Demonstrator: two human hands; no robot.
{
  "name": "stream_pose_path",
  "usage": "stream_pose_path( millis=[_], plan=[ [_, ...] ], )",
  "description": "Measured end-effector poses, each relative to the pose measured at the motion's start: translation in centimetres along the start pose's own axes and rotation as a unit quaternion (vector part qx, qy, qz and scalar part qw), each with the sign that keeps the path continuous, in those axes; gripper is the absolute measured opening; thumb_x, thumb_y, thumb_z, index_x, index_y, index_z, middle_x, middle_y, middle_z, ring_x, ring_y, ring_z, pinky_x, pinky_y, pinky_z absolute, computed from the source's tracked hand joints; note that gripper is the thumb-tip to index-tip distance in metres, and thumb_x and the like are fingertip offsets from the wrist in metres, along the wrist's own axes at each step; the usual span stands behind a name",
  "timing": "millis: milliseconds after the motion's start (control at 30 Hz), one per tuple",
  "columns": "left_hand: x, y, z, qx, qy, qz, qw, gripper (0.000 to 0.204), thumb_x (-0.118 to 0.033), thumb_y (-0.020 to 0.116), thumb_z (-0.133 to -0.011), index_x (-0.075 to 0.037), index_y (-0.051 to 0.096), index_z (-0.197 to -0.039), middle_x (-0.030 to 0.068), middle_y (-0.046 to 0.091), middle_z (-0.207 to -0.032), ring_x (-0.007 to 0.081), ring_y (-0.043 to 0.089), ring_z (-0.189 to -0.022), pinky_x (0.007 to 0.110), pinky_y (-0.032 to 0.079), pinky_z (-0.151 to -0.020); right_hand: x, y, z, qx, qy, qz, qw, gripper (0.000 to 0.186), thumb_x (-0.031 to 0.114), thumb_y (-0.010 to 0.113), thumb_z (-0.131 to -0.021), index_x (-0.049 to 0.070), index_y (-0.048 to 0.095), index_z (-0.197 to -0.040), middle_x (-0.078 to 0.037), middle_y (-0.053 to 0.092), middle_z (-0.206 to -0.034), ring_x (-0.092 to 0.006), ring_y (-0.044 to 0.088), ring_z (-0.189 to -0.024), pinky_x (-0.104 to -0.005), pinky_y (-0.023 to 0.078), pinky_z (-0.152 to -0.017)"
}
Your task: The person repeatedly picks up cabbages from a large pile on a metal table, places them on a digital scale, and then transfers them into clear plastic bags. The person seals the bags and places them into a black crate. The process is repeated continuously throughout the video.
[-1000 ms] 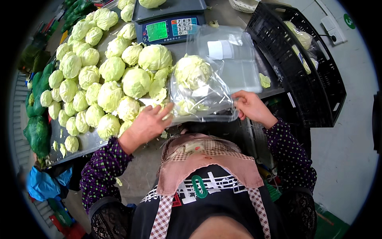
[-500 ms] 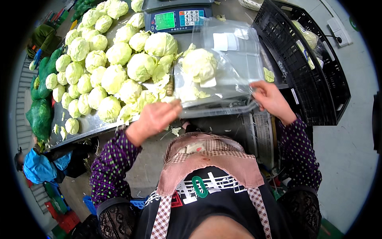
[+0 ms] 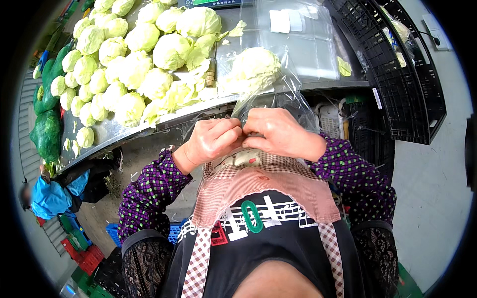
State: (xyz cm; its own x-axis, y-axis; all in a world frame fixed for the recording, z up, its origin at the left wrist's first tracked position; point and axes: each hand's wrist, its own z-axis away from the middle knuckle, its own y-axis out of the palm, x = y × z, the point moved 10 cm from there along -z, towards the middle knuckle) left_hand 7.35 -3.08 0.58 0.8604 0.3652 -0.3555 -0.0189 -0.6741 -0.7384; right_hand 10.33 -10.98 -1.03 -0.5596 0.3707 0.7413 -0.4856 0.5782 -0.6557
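Left hand (image 3: 214, 139) and right hand (image 3: 279, 130), nearly closed, pinch the clear bag (image 3: 285, 89); overpulling could tear it, freeing the cabbage (image 3: 256, 67).

Lt-grey wall (image 3: 427, 198), grey floor (image 3: 102, 213), metal tbl (image 3: 106, 138)

The bag (image 3: 292, 92) is glossy plastic, the table (image 3: 108, 135) smooth metal, the apron (image 3: 266, 185) cloth.

The left hand (image 3: 213, 140) and right hand (image 3: 278, 131) meet in front of the chest, fingers curled and fingertips close together, backs mostly upward, with the left forearm (image 3: 153, 193) and right forearm (image 3: 355, 171) slanting outward behind their hands to bent elbows held well apart.
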Motion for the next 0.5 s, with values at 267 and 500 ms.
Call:
stream_pose_path(
  millis=[267,500],
  plan=[
    [-1.4,0.0,0.7,0.032,0.020,-0.015,0.999,0.019,-0.010,0.070,-0.066,-0.005,0.053,-0.074,0.0067,0.056,-0.076,0.0183,0.060,-0.059,0.030,0.053,-0.050,1.3,-4.9,8.9,0.047,0.014,0.047,0.998,0.016,0.017,0.066,-0.079,0.005,0.055,-0.075,-0.010,0.052,-0.070,-0.0282,0.058,-0.064,-0.0417,0.044,-0.053],
    [1.2,-3.5,5.9,-0.002,-0.048,-0.078,0.996,0.075,-0.022,0.089,-0.055,0.001,0.057,-0.119,0.0212,0.060,-0.123,0.0324,0.063,-0.107,0.037,0.053,-0.090,-13.2,-0.3,38.8,0.555,0.446,0.124,0.691,0.042,0.019,0.063,-0.083,0.006,0.058,-0.123,-0.020,0.061,-0.119,-0.0370,0.059,-0.110,-0.0486,0.048,-0.092]
  ],
)
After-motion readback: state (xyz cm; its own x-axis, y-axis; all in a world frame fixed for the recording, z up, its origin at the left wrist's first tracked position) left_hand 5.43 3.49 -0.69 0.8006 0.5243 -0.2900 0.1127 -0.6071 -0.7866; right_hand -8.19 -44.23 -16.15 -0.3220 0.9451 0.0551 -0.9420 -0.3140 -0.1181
